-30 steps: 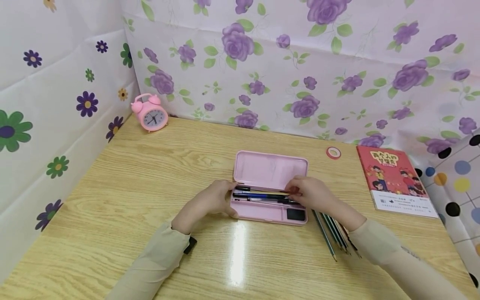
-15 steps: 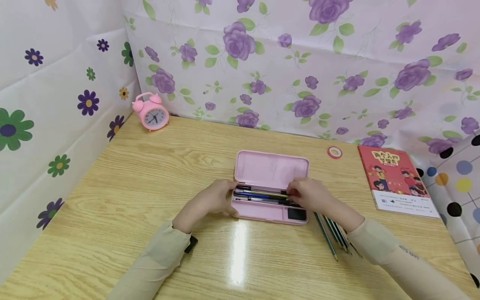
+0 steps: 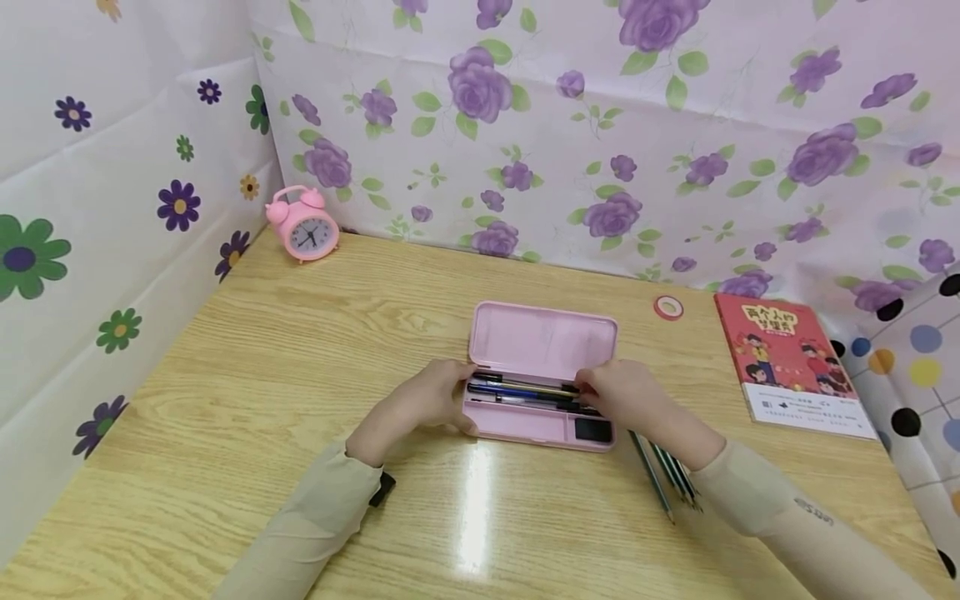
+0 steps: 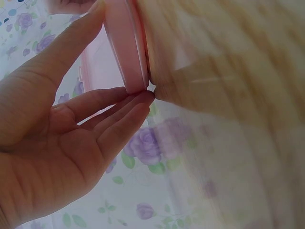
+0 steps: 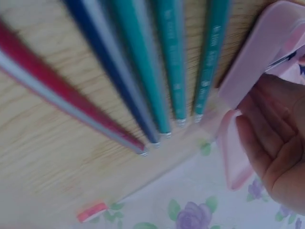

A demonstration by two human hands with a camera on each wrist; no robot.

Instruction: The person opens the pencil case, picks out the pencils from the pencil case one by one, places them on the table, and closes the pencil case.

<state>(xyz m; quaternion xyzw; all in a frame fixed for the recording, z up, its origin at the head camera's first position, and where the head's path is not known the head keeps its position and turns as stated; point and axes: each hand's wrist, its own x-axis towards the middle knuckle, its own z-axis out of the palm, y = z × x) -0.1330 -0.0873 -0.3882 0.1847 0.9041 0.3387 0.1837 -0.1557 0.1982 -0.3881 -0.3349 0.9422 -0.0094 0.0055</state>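
Note:
An open pink pencil case [image 3: 517,422] lies on the table, its lid tipped back. Several pens [image 3: 522,389] lie lengthwise in its rear compartment, and a small black block [image 3: 592,429] occupies the front right corner. My left hand [image 3: 431,396] holds the case's left end between thumb and fingers, which the left wrist view confirms. At the right end, my right hand [image 3: 633,402] reaches in by the pens' ends. Its fingertips are partly hidden, so whether it pinches a pen is unclear. Several pencils [image 5: 175,62], green, blue and red, lie beside the case, partly under the right forearm.
A pink alarm clock [image 3: 309,232] stands at the back left corner. Toward the back right are a roll of tape [image 3: 667,307] and a red and white book [image 3: 791,362]. Patterned cloth [image 3: 420,100] hangs behind the table.
My right fingers have shifted slightly at the pens' right ends, and the pens have settled a little lower in the compartment. The left hand and the case stay in place.

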